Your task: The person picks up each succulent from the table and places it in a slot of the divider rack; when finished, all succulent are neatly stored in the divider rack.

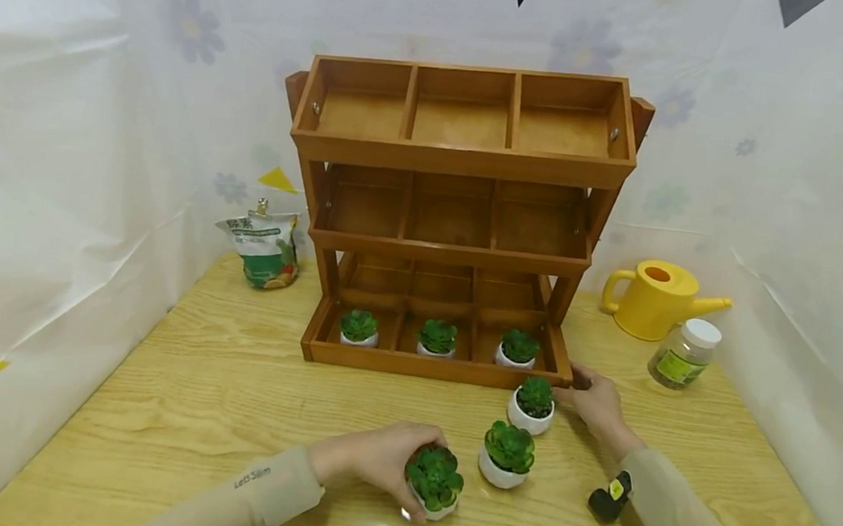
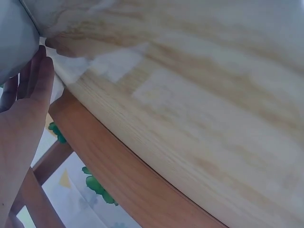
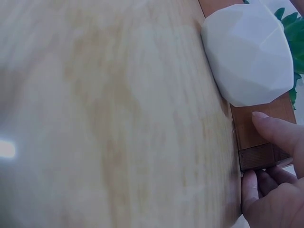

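My left hand (image 1: 393, 458) holds a potted succulent (image 1: 436, 481) near the front of the table, thumb and fingers around its white pot (image 2: 16, 40). With my right hand (image 1: 597, 404) I grip the lower right front corner of a three-tier wooden plant shelf (image 1: 464, 162). In the right wrist view its thumb lies on the front board (image 3: 249, 124), the fingers round the end. Two more potted succulents stand between the hands: one (image 1: 506, 454) beside the left hand, another (image 1: 530, 406) by the right fingertips. The lowest tier's front row holds succulents at left (image 1: 359, 328), middle (image 1: 437, 338) and right (image 1: 517, 348).
Right of the shelf are a yellow watering can (image 1: 651, 301) and a white-lidded jar (image 1: 684, 354). At left stands a clipped green-and-white bag (image 1: 266, 249). A wooden table (image 1: 230, 388) lies beneath, with white patterned sheeting (image 1: 48, 138) around it.
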`<state>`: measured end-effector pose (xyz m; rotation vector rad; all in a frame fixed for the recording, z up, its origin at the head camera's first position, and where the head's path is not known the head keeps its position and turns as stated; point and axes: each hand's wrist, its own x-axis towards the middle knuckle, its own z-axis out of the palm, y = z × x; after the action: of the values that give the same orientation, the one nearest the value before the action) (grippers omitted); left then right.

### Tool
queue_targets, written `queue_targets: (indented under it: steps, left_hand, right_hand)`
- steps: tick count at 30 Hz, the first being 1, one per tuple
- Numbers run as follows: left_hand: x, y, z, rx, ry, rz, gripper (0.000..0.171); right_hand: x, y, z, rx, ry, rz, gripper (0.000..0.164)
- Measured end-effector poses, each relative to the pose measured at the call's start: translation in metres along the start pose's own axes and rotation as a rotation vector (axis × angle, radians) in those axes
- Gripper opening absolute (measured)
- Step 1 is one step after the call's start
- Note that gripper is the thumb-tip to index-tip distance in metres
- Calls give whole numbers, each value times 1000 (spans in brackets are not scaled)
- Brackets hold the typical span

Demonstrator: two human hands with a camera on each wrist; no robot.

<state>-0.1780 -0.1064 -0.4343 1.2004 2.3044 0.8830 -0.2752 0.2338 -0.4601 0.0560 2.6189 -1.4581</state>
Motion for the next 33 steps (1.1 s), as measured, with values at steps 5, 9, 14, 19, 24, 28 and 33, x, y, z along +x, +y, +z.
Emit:
queue_targets:
  steps: [5,9,14,19,24,28,33]
  left_hand:
    - [1,0,0,-19,9,14,62]
    - [1,0,0,-53,20,7,60]
    - [-2,-3,-1,-109,44,2,58]
    - [-9,-2,-5,-156,101,46,55]
    - [-18,7,-24,-62,190,77,58]
    - [-27,15,-48,51,312,118,61]
    - [-40,21,-81,148,484,182,62]
  right_hand:
    - [1,1,1,22,11,-9,72]
    - [2,2,0,22,12,0,72]
    - [2,2,0,17,12,3,73]
    - [1,3,0,14,10,-4,73]
    - [2,3,0,29,9,-4,73]
    - [2,3,1,33,5,5,73]
    - [1,1,0,25,2,8,73]
